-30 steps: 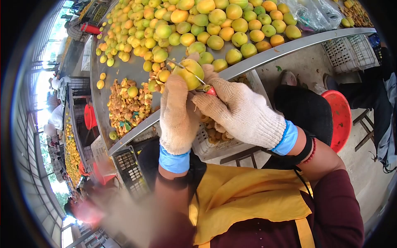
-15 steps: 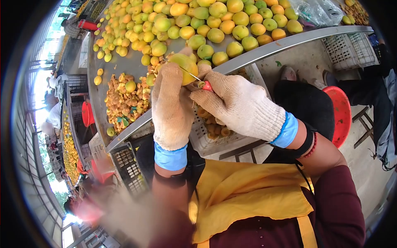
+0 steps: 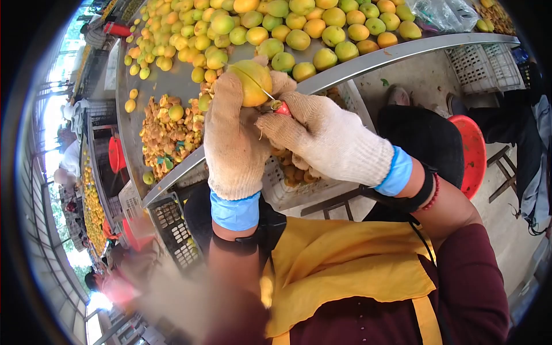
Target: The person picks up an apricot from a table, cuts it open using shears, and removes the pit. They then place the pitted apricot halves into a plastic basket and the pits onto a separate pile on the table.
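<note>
My left hand (image 3: 233,135), in a tan knitted glove, is closed round a yellow-green apricot (image 3: 251,85). My right hand (image 3: 328,138), gloved the same way, grips the red handle of a small knife (image 3: 282,108). The knife's thin blade lies against the apricot, and a line runs over the fruit's top. Both hands meet just in front of the metal table's rim (image 3: 368,66). Below them, partly hidden by the gloves, a white crate (image 3: 339,192) holds cut fruit pieces.
Whole apricots (image 3: 298,39) cover the table's far side. A heap of brownish cut pieces (image 3: 167,135) lies at its left. A plastic bag (image 3: 443,17) rests at the right end. Beside my legs are a red basin (image 3: 475,158) and a black crate (image 3: 172,230). People work at left.
Both hands still hold the apricot and knife together. The apricot has turned slightly and the line across it sits higher. The whole view has shifted a little.
</note>
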The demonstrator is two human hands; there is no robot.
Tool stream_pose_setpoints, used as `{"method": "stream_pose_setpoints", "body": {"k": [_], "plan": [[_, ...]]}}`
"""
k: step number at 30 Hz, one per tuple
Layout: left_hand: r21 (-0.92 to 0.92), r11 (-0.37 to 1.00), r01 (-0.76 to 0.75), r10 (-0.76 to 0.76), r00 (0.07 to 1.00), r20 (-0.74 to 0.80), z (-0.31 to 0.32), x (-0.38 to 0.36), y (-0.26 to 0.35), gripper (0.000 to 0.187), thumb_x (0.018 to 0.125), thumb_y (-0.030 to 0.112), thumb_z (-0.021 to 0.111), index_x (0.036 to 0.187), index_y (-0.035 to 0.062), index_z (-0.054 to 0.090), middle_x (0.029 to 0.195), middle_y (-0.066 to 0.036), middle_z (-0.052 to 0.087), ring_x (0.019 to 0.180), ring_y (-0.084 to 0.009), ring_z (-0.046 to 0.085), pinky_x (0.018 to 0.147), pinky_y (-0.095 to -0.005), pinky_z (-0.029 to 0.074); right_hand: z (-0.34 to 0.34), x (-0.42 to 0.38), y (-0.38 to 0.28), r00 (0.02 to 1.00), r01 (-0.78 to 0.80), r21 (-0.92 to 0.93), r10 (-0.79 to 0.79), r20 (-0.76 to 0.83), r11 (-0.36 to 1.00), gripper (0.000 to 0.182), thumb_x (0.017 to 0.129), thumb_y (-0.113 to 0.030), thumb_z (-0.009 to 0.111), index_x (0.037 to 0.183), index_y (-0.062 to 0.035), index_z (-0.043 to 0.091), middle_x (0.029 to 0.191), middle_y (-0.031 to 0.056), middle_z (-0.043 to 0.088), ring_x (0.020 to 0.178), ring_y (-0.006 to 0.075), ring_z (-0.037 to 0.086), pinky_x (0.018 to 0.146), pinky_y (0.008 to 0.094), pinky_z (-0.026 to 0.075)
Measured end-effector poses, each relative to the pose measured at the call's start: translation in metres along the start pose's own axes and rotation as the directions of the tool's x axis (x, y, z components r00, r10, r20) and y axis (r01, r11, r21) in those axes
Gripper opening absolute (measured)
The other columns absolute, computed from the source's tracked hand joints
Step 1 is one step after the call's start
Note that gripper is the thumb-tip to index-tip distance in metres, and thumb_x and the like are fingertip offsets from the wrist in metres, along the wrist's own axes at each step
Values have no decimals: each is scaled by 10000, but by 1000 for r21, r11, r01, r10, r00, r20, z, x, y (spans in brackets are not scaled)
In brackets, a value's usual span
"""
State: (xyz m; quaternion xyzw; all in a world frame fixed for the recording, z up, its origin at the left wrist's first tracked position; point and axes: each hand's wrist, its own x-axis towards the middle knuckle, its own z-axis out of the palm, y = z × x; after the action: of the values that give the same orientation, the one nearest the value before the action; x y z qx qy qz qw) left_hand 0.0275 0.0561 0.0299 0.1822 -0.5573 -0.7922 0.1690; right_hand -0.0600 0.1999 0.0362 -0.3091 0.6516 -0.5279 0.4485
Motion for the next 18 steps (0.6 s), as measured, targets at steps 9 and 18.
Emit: {"method": "stream_pose_setpoints", "body": {"k": [9,18], "plan": [[-130,991,-1,-3,999,-33,12,-5,2,796,1090,588,346,1489,-100,378,1254,-265,647,1238,-366,596,1088,-409,466,6,6,4,950,162,-443,-261,-174,882,382,1011,-417,587,1061,-39,614,858,209,697,844,420,697,690,484,566],[328,919,-220,293,937,-191,25,-15,16,565,1039,279,639,1447,-73,468,1223,-177,664,1100,-210,656,997,-329,506,8,1,7,950,198,-429,-281,-138,882,350,1004,-396,647,1083,-57,606,852,212,689,847,444,677,681,483,540]]}}
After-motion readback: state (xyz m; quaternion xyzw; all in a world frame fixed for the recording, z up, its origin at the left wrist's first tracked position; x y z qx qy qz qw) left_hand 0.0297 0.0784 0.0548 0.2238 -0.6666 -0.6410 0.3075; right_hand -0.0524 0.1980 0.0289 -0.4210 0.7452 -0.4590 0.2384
